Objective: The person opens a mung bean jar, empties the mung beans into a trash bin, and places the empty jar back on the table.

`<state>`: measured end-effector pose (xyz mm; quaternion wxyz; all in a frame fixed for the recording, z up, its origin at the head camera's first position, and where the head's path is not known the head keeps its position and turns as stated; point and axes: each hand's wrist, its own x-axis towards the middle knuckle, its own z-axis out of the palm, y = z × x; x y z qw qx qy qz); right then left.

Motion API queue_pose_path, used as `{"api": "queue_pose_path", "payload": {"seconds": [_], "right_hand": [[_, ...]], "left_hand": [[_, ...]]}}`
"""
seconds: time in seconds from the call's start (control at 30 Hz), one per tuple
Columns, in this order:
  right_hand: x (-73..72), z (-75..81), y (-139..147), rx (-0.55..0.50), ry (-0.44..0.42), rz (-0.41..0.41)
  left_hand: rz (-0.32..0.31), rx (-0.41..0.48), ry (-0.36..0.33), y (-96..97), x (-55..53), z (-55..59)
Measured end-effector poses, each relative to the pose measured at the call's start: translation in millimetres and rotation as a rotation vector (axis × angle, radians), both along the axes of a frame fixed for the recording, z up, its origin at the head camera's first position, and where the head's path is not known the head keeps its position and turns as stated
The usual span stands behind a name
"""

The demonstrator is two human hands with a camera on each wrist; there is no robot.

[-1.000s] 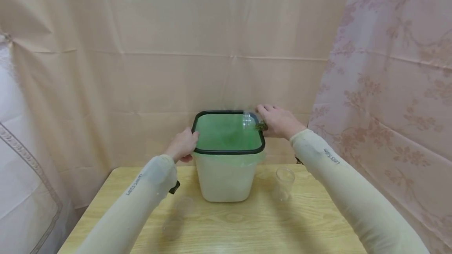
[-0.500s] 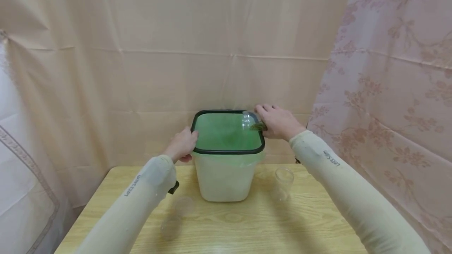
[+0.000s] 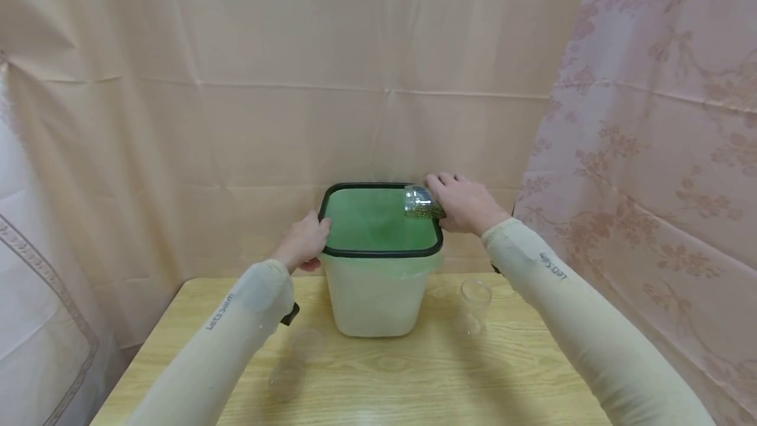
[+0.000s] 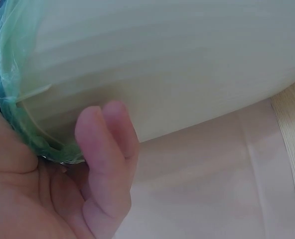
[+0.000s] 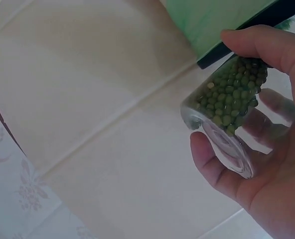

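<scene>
A white trash bin (image 3: 375, 298) with a black rim (image 3: 381, 254) and a green bag liner (image 3: 372, 222) stands upright on the table. My left hand (image 3: 304, 240) grips its left rim, thumb on top and fingers curled underneath, as the left wrist view shows at the folded liner (image 4: 18, 99). Over the right side of the opening, my right hand (image 3: 465, 204) holds a clear jar (image 3: 418, 197) tipped on its side, mouth to the left. Small green beans (image 5: 232, 97) lie along the jar's lower side, and its base faces the palm and little finger in the right wrist view.
Right of the bin stands an uncovered clear jar (image 3: 476, 304). Two faint, clear round pieces (image 3: 307, 344) lie on the wooden table (image 3: 378, 380) at left front. A beige curtain (image 3: 266, 137) hangs close behind the bin, with a flowered curtain (image 3: 650, 169) at right.
The jar in my right hand has tipped further over, and the green beans have slid from its base toward its mouth. My left hand stays on the rim.
</scene>
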<state>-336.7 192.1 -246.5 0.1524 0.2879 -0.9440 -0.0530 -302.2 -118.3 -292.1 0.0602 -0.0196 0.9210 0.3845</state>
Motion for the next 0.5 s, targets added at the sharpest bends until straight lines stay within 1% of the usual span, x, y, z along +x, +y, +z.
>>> {"api": "queue_pose_path", "payload": {"seconds": [0.2,0.37,0.5], "right_hand": [[1.0,-0.8,-0.8,0.010,0.023,0.023],[3.0,-0.8,-2.5,0.041,0.048,0.027],[3.0,-1.6,-3.1,0.043,0.057,0.032]], "left_hand": [[0.003,0.006,0.001,-0.6,1.6,-0.1],[-0.001,0.007,0.003,-0.5,2.0,-0.6],[-0.001,0.011,0.005,-0.9,2.0,-1.2]]}}
